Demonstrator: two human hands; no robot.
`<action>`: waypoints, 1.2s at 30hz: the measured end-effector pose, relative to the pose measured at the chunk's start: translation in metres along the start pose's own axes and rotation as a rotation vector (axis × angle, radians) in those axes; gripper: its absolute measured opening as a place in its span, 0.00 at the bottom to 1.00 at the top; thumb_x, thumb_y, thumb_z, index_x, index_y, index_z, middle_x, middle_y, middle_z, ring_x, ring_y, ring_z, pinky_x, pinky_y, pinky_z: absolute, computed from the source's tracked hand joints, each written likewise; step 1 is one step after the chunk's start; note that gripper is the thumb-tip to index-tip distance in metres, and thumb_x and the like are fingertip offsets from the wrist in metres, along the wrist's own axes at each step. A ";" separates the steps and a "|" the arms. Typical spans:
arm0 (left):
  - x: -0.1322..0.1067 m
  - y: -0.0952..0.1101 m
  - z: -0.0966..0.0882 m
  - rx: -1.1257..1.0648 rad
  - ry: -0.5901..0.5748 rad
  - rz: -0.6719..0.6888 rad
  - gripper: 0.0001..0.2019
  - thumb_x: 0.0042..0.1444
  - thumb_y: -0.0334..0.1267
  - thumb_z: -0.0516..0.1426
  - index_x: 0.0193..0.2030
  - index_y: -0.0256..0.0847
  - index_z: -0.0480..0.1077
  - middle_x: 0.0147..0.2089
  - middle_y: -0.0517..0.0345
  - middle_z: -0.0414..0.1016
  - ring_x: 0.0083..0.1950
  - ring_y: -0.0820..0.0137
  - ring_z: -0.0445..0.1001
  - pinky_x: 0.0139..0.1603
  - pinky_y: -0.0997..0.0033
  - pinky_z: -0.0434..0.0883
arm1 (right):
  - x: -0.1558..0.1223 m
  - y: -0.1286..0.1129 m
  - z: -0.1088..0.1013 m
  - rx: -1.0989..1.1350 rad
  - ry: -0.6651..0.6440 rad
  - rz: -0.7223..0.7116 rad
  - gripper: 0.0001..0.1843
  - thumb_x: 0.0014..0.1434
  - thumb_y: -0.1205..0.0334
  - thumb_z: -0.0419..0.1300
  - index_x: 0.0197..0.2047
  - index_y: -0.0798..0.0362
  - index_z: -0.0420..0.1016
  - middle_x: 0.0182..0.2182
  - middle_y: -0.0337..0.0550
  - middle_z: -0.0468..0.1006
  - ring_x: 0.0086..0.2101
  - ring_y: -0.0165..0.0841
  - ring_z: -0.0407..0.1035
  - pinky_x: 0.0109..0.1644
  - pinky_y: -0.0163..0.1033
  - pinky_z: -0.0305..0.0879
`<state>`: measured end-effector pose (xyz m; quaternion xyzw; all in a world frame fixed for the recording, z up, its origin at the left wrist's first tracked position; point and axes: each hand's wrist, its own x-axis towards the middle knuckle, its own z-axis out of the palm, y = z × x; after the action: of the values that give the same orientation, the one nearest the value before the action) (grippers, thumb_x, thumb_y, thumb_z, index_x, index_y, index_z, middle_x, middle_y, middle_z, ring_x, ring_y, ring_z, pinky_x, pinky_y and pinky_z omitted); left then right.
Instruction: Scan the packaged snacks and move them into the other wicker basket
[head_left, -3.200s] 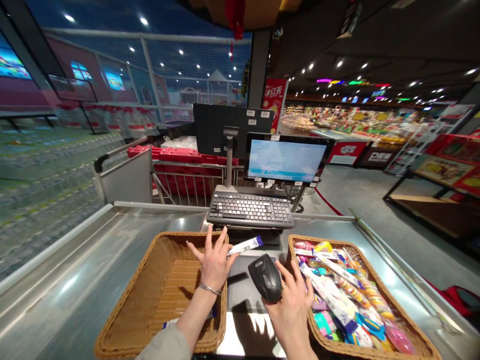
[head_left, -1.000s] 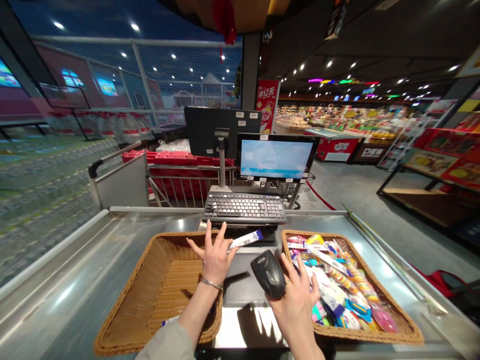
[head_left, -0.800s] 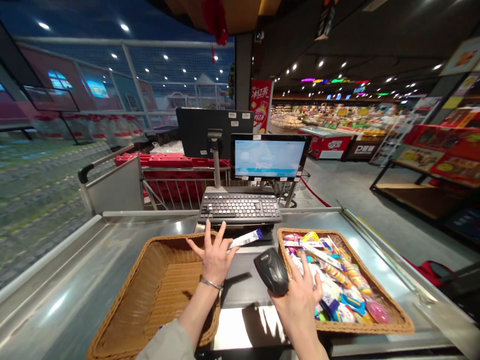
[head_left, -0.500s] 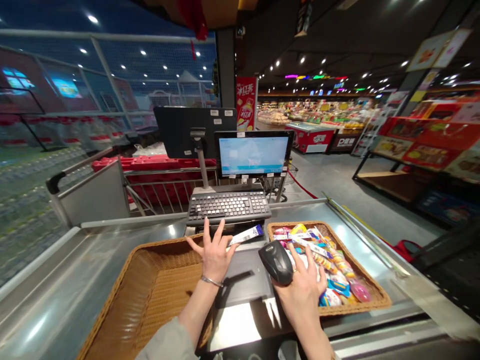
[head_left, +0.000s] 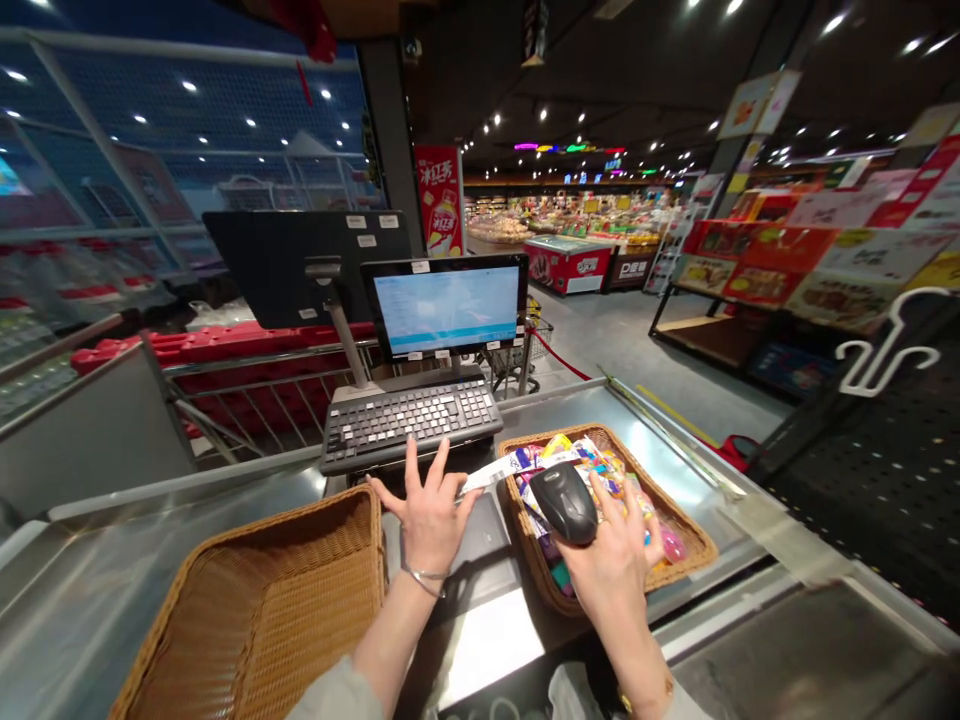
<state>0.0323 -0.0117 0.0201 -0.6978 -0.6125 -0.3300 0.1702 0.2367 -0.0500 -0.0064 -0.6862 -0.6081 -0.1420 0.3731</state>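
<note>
A slim white packet (head_left: 487,474) is pinched between the thumb and forefinger of my left hand (head_left: 431,520), the other fingers spread near the keyboard. It points right, and its far end overlaps the sweets in view. My right hand (head_left: 613,560) is wrapped round a black handheld barcode scanner (head_left: 564,503), whose head faces the packet's side. Below the scanner, a wicker basket (head_left: 697,563) holds several wrapped sweets (head_left: 559,446). A second, larger wicker basket (head_left: 319,600) stands left of my left hand, with bare weave showing inside.
A keyboard (head_left: 412,418) sits in front of a lit monitor (head_left: 450,310), with a dark second screen (head_left: 300,265) beside it. The metal counter (head_left: 750,625) runs along both sides. A white hook (head_left: 889,345) hangs at right.
My view has turned right, so the counter and screens appear further left. The scanner now appears over the sweets basket's left part. Both hands keep their holds.
</note>
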 end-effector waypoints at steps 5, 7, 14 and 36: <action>0.005 0.016 0.008 -0.029 -0.039 0.014 0.05 0.57 0.42 0.60 0.32 0.46 0.75 0.64 0.60 0.68 0.73 0.45 0.47 0.62 0.24 0.22 | 0.008 0.016 0.002 -0.003 0.016 0.075 0.15 0.55 0.48 0.59 0.39 0.49 0.78 0.56 0.44 0.74 0.64 0.49 0.50 0.62 0.59 0.40; 0.008 0.022 0.012 -0.037 -0.055 0.019 0.05 0.57 0.41 0.60 0.32 0.46 0.75 0.65 0.61 0.67 0.73 0.45 0.47 0.62 0.23 0.23 | 0.010 0.023 0.004 -0.007 0.033 0.106 0.15 0.54 0.48 0.59 0.39 0.49 0.77 0.55 0.45 0.74 0.63 0.49 0.51 0.62 0.59 0.41; 0.016 0.047 0.032 -0.078 -0.094 0.080 0.05 0.57 0.40 0.60 0.32 0.45 0.75 0.64 0.56 0.68 0.73 0.44 0.47 0.62 0.22 0.23 | 0.018 0.049 0.006 -0.037 0.075 0.212 0.20 0.54 0.48 0.55 0.44 0.50 0.76 0.54 0.46 0.75 0.63 0.48 0.52 0.62 0.59 0.40; 0.019 0.101 0.102 -0.148 -0.260 0.338 0.04 0.56 0.40 0.61 0.35 0.45 0.75 0.66 0.55 0.65 0.73 0.46 0.47 0.63 0.22 0.26 | 0.033 0.106 0.001 -0.100 0.026 0.368 0.17 0.54 0.48 0.58 0.41 0.49 0.80 0.54 0.45 0.75 0.63 0.47 0.51 0.63 0.58 0.39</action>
<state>0.1561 0.0485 -0.0250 -0.8378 -0.4776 -0.2482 0.0910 0.3433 -0.0233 -0.0210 -0.8017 -0.4594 -0.1104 0.3661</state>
